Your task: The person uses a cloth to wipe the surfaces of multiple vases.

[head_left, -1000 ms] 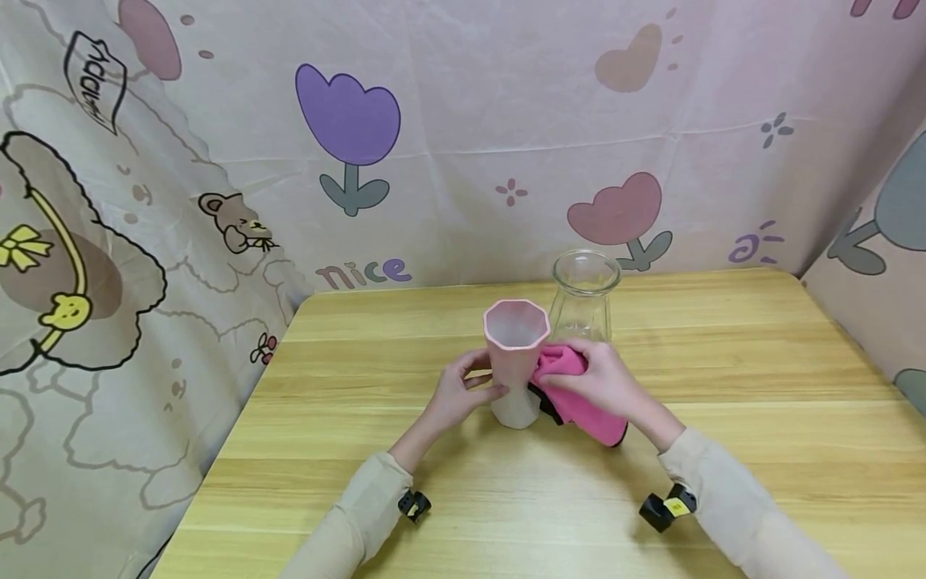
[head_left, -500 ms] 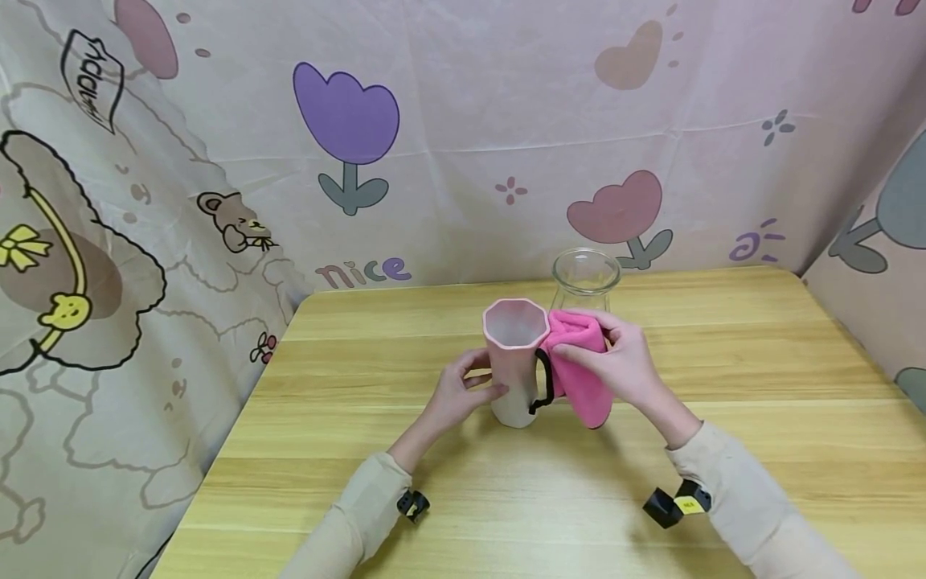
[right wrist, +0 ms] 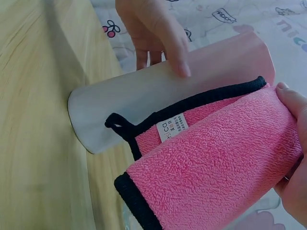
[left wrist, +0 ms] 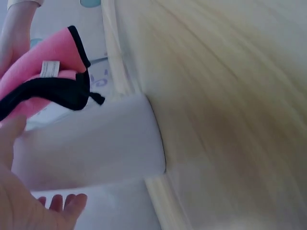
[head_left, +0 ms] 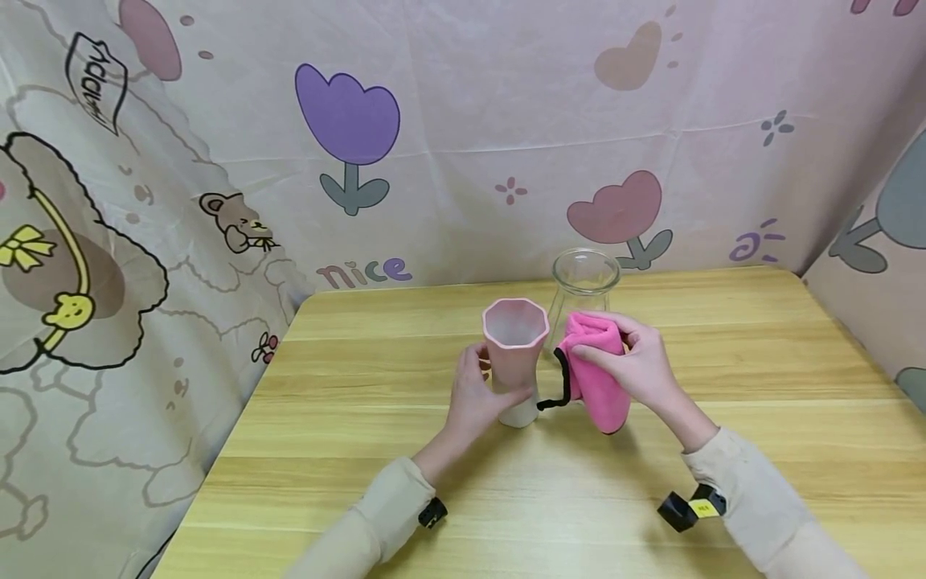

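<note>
A tall vase (head_left: 515,362), pink at the top and fading to white at its base, stands upright on the table. My left hand (head_left: 481,398) holds it from the left, thumb across the front and fingers curved round behind; in the left wrist view the fingertips show below the vase (left wrist: 91,143). Just right of it, my right hand (head_left: 640,358) pinches a folded pink towel (head_left: 600,374) with black edging and a black loop. The right wrist view shows the towel's fluffy pile and a white label (right wrist: 171,127). Towel and vase stand slightly apart in the head view.
Behind the towel stands a clear glass vase (head_left: 584,273), its lower part hidden by towel and hand. The wooden table (head_left: 347,402) ends at the back against a printed cloth backdrop (head_left: 463,121), with more cloth at both sides.
The towel rose beside the pink vase, then moved right, away from it, in my right hand. My left hand has shifted its grip, its thumb now further across the front.
</note>
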The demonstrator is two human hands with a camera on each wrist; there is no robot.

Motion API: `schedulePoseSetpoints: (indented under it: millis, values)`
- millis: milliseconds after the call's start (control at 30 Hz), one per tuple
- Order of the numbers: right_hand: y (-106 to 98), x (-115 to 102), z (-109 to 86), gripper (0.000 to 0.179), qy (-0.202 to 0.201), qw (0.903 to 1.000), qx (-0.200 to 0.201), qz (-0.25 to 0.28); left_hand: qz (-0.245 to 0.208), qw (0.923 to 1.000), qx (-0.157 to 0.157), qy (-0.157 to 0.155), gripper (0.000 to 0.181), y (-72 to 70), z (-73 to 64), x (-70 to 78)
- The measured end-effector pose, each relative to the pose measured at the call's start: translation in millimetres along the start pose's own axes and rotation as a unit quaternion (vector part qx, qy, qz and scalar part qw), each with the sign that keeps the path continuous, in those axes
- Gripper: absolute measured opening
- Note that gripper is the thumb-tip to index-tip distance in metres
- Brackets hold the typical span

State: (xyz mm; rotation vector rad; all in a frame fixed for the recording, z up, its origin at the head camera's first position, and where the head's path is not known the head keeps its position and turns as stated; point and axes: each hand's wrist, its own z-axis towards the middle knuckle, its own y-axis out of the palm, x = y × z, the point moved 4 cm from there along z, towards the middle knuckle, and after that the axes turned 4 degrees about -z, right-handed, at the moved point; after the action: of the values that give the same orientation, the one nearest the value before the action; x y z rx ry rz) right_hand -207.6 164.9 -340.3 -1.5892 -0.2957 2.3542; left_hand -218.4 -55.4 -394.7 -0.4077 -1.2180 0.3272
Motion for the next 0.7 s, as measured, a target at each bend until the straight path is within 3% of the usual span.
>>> schedulePoseSetpoints:
  millis: [167,333,467,600,700]
  values:
    - [-2,1,-1.1,0.045,0.004,1.0,0.0,0.0,-0.013,0.9995,0.018,-0.021,0.064,3.2,-0.8,0.0]
    - [-4,3,-1.7,0.045,0.002,1.0,0.001,-0.005,-0.054,0.9984,-0.002,-0.016,0.06,2.4,1.1,-4.6]
    - [-4,4,-1.8,0.045,-0.001,0.9999,0.002,-0.011,-0.117,0.9915,-0.055,-0.014,0.059,-2.2,5.8,-7.4]
    - [-4,6,-1.8,0.044,-0.001,0.9999,0.0,-0.014,-0.181,0.975,-0.125,-0.029,0.058,-11.5,10.2,-0.2]
    - [-4,6,-2.0,0.044,0.003,0.9999,-0.006,-0.013,-0.204,0.9629,-0.174,-0.036,0.058,-17.0,13.7,4.1]
